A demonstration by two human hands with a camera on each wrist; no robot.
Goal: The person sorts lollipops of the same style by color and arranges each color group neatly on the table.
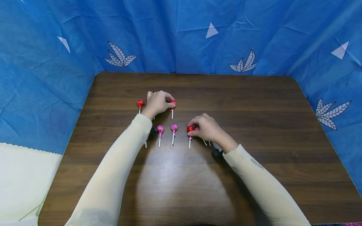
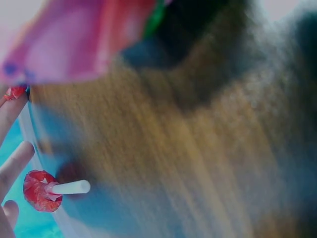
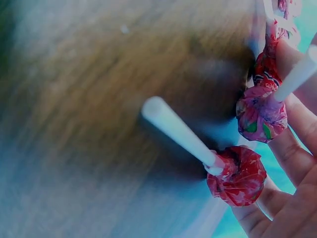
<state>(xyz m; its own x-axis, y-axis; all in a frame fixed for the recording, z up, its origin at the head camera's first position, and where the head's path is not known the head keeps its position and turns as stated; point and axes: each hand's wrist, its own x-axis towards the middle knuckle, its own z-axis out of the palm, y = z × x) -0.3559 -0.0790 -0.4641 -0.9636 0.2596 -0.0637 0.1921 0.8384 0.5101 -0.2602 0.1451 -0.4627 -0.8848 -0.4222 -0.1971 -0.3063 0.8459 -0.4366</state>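
Note:
My left hand [image 1: 158, 103] pinches the head of a red lollipop [image 1: 173, 102] between thumb and fingers, its white stick pointing toward me. Another red lollipop [image 1: 140, 103] lies left of that hand; one more red lollipop [image 2: 42, 191] shows beneath it in the left wrist view. With thumb and fingertips, my right hand [image 1: 208, 128] holds a red lollipop [image 1: 190, 130]. Under its palm, the right wrist view shows a pink lollipop [image 3: 260, 116] and a red lollipop [image 3: 238, 176]. Two pink lollipops, a left one [image 1: 160, 129] and a right one [image 1: 173, 127], lie between the hands.
The brown wooden table [image 1: 254, 106] has a blue patterned curtain [image 1: 181, 37] along its back and sides. A white cloth [image 1: 25, 182] hangs at the left edge. Near the left wrist a lollipop stick [image 1: 145, 145] pokes out, its head hidden by the sleeve.

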